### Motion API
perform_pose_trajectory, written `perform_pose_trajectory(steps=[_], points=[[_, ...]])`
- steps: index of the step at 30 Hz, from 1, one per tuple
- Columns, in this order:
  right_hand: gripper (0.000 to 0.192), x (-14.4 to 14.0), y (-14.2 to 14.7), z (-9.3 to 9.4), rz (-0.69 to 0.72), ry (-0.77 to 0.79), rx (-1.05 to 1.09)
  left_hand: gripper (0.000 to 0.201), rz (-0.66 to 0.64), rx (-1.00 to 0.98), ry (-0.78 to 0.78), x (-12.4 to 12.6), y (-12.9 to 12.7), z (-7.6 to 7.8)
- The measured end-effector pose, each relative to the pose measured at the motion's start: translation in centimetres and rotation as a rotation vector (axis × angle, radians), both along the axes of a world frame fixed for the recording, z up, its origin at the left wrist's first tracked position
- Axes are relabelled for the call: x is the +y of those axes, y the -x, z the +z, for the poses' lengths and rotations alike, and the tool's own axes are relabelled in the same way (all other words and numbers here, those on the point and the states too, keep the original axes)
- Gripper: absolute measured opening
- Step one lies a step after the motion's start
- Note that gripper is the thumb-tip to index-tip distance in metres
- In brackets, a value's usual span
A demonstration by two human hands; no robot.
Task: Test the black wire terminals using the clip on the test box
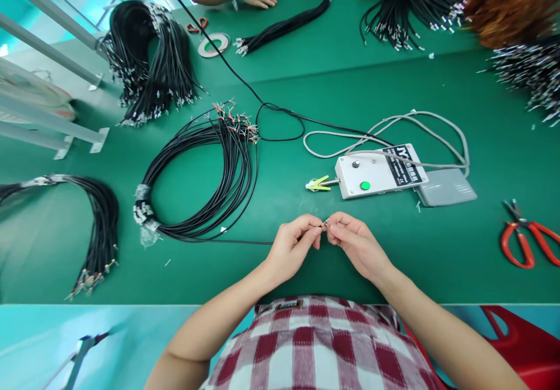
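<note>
Wire end (pixel 324 224) pinched between both hands (pixel 326 239), green table (pixel 437 86), cable bundles (pixel 205 180)

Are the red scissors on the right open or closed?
Open. The red scissors lie flat on the green table with both handles spread apart.

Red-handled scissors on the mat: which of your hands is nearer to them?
Right. The right hand sits at centre, well short of the red-handled scissors at the mat's right edge; the left hand is beside it, farther away. Both pinch a thin wire end.
</note>
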State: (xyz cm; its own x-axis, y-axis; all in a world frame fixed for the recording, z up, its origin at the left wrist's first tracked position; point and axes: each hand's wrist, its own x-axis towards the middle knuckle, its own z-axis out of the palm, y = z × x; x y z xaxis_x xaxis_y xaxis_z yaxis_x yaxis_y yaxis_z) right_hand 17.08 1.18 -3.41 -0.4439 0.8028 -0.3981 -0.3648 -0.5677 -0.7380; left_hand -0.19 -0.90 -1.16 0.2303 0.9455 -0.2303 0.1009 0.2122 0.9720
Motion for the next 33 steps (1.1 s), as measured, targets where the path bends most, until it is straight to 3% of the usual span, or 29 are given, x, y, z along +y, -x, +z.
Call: perform_pose_trajectory(steps=[7,14,18,22,25,27,33], points=[[0.025,-0.1,-0.1,0.0,-0.024,-0.081,-0.034,0.024,-0.017,0.021,0.020,-0.1,0.0,-0.1],[0.018,-0.2,0.2,0.2,-0.088,-0.357,-0.351,0.019,-0.026,0.071,-0.021,-0.2,0.1,-0.2],[0.020,-0.3,0.1,0.4,-0.045,-0.378,-0.391,0.026,-0.027,0.040,-0.096,-0.5,-0.4,-0.4],[0.022,-0.4,0.0,0.6,-0.054,-0.380,-0.424,0.019,0.104,0.033,-0.174,-0.2,-1.7,-0.6],[0.023,-0.5,0.0,0.8,-0.043,-0.413,-0.464,0.018,0.227,-0.078,-0.129,-0.1,-2.2,-0.8],[0.023,-0.4,0.0,0.8,-0.027,-0.454,-0.494,0.018,0.239,-0.116,-0.079,-0.3,-2.0,-1.0],[0.017,0.3,-1.1,0.5,0.061,-0.651,-0.644,0.014,0.191,0.149,-0.217,-0.5,-1.1,-1.7]])
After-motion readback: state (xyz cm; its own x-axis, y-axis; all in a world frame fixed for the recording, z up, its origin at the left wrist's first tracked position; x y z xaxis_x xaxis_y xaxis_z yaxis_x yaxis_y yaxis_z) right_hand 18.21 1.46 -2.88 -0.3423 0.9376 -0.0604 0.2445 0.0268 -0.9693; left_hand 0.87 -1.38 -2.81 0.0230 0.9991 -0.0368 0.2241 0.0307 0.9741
